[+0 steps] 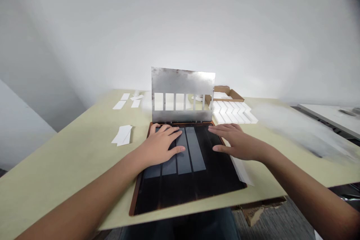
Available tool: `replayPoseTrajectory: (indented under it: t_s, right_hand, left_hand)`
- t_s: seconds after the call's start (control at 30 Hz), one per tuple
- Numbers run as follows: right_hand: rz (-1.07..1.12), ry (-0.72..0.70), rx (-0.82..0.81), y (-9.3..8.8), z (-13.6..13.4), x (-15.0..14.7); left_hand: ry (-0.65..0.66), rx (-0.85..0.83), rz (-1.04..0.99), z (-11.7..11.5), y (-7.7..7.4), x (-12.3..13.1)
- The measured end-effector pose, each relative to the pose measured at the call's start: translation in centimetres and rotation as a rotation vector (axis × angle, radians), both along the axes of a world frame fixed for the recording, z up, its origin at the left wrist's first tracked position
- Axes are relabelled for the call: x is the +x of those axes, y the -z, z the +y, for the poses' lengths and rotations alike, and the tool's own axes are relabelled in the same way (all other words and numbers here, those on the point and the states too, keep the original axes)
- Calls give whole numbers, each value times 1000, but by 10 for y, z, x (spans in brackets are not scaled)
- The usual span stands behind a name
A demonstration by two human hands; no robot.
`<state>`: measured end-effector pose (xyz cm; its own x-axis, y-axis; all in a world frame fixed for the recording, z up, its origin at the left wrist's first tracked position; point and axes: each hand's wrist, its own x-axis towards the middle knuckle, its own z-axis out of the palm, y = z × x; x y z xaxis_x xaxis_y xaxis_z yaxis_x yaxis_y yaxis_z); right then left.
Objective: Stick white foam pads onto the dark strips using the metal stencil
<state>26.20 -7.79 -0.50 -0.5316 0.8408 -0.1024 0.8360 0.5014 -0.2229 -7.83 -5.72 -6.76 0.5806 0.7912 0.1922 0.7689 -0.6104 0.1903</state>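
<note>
View from the wearer's head, looking down along two bare forearms to a pale yellow-green table (70, 165). Nearest, a dark board (180, 191) with a reddish-brown rim lies flat on the table, its near part bare. Four grey strips (194, 153) lie side by side on its far half, running lengthwise away from the viewer. The left hand (161, 144) rests palm down on the upper ends of the strips, fingers spread and flat, gripping nothing; the right hand (239, 142) lies just beside them on bare board, also flat and unclenched, fingers pointing left.

Judged from this, the work is seating the strips; it goes best with light, even pressure from flat fingers, keeping each strip parallel and tight to its neighbour, and never dragging sideways.

Behind the hands a slotted metal plate (182, 82) stands upright at the board's far edge. Left of the board lie white slips (123, 135); farther right, rows of white pieces (233, 111) and an open cardboard box (226, 92); beyond, a plain wall.
</note>
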Motion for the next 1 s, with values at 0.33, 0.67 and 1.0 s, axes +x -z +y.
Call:
replayPoseTrajectory:
  t_s: [0.33,0.67,1.0]
  right_hand:
    - [-181,328,-61,35,-10,114]
    - [-137,381,-65,58,-5,139]
    - [-64,351,-170,49,7,132]
  left_hand:
    - [-31,-36,22,2,-4,1]
    - [103,-97,63,-2,-18,11]
    - [147,-116,117,4,-18,12]
